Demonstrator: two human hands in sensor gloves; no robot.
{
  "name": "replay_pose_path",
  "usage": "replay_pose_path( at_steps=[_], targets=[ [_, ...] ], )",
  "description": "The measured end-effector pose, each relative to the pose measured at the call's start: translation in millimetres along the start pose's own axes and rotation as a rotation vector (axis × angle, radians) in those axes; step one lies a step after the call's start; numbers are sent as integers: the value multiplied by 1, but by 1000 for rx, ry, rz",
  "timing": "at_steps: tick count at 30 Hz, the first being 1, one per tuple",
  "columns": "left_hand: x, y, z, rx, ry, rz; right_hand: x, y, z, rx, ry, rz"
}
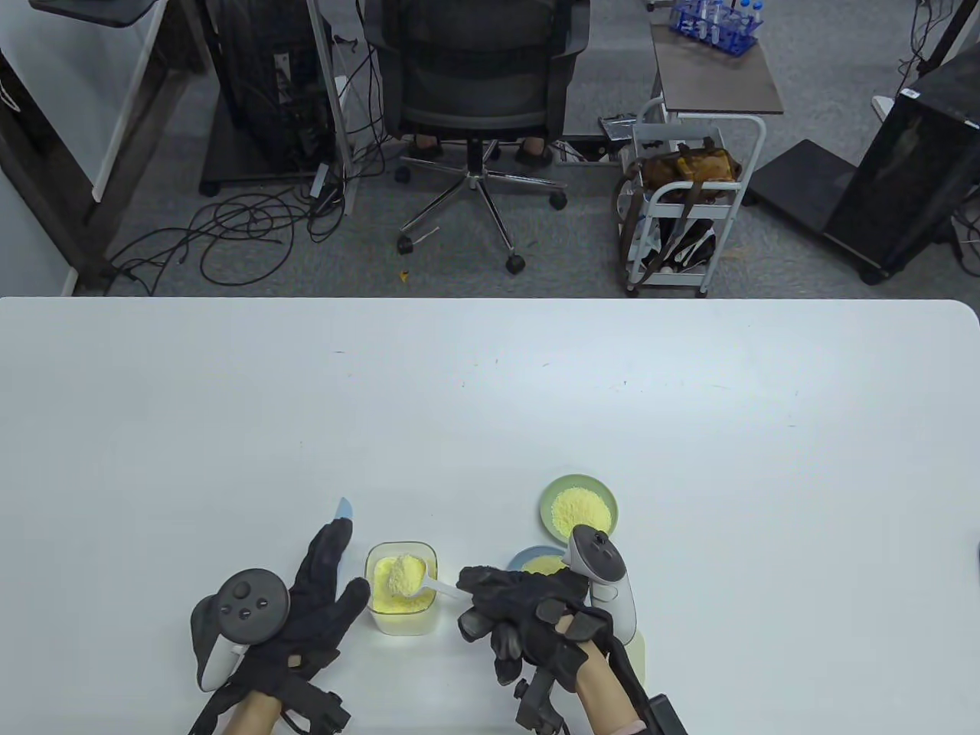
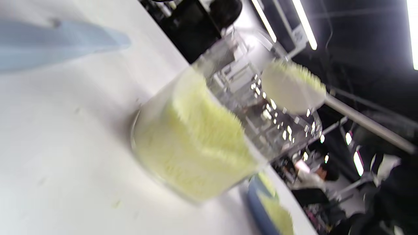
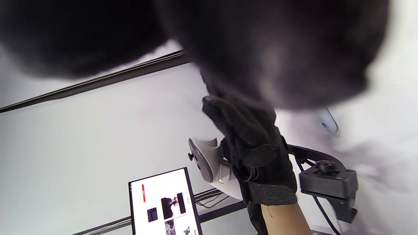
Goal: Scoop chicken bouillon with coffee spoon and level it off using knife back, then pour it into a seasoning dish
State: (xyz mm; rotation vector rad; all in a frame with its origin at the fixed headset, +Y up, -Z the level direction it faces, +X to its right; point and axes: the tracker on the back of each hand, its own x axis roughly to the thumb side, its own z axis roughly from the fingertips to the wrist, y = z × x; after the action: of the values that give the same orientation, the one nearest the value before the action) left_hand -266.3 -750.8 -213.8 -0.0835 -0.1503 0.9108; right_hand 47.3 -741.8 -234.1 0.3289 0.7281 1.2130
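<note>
spoon (image 1: 409, 578) over tub (image 1: 401, 588), dishes (image 1: 577, 511) right

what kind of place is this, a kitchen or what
Probably a lab or office set up for recording, not a kitchen: an office chair and loose cables on carpet, a rack of tubes on a cart, and a plain white table.

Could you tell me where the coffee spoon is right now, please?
In the table view, the coffee spoon is near the bottom centre, heaped with bouillon over the clear container, held by the right hand, with the left hand beside the container.
</note>
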Motion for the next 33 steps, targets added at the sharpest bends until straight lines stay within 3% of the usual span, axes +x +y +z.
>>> replay_pose_path(
  at_steps=[3,6,8,12,20,33],
  targets=[
    [-3,14,4,137,63,-120,1,0,4,-8,-15,-6],
    [-10,19,6,152,235,-273,1,1,6,-10,-22,-9],
    [-18,20,3,67,391,-357,2,2,7,-9,-26,-8],
    [-29,14,-1,-96,575,-475,1,3,7,-1,-27,-7],
    [-25,1,-7,-148,554,-676,1,5,6,6,-24,10],
    [-21,-11,-10,-146,456,-628,-2,7,3,-5,-4,11]
  ],
)
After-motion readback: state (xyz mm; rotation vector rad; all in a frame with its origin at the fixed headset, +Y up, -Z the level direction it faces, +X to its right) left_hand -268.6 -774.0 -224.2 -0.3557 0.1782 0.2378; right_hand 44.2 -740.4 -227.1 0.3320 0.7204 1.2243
